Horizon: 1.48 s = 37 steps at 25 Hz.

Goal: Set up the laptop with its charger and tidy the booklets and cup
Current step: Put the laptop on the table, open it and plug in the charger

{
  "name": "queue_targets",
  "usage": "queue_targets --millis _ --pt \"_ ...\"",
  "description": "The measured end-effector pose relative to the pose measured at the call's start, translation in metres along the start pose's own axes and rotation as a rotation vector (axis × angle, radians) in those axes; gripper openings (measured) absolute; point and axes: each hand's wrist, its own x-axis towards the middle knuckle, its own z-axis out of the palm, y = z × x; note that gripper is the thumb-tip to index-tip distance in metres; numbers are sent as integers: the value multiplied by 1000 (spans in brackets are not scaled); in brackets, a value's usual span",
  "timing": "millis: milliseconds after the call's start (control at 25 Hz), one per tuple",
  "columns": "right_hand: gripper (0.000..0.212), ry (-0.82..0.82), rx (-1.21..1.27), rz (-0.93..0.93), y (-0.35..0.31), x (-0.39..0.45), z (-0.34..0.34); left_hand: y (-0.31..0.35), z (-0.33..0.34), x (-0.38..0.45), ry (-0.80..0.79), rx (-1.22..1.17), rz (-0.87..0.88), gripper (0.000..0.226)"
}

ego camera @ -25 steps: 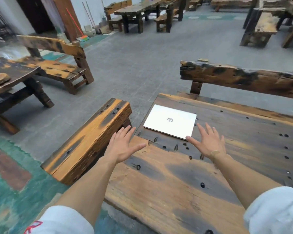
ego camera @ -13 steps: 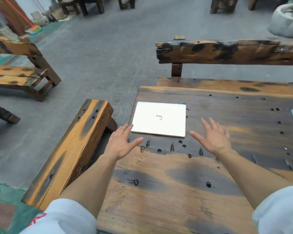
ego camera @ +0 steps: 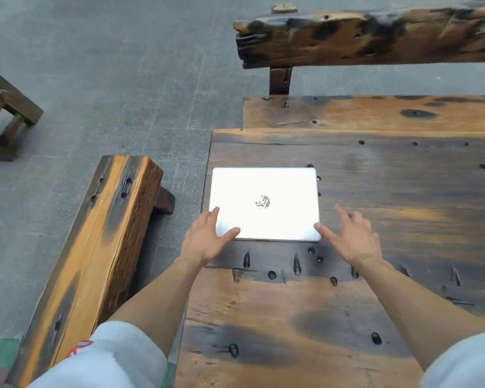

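A silver laptop (ego camera: 266,191) lies closed and flat near the left edge of the worn wooden table (ego camera: 375,177). My left hand (ego camera: 207,239) is at its near left corner, fingers spread, with the thumb and forefinger resting on the lid. My right hand (ego camera: 350,236) hovers at the near right corner, fingers apart, thumb tip touching the laptop's edge. Neither hand has a hold on anything. No charger, booklets or cup appear in this view.
A long wooden bench (ego camera: 95,259) runs along the table's left side. Another bench with a thick backrest beam (ego camera: 361,37) stands beyond the far edge. Part of a third bench (ego camera: 6,113) sits at far left on the grey floor.
Both hands have moved forward to the laptop's near corners; the left now touches the lid. The camera has tilted down and closer, and the blue item at the right edge has left the view.
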Motion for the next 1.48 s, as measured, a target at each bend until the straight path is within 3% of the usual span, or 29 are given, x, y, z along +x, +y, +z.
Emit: queue_targets --millis 400,600,760,1000,1320,1480 --pt "99 -184 227 129 -39 106 45 2 37 117 1 -248 -358 99" --pt "84 -152 525 381 -51 132 57 7 34 143 28 -416 -573 106" --pt "75 -159 616 404 -42 138 57 5 33 150 9 -470 -636 107" --pt "58 -156 766 380 -30 112 55 -2 22 141 -54 -544 -593 104" --pt "61 -112 874 318 -6 25 -10 31 -18 44 10 -610 -368 96" --pt "60 -42 924 288 7 -41 -44 47 -35 -20 -7 -739 -266 72"
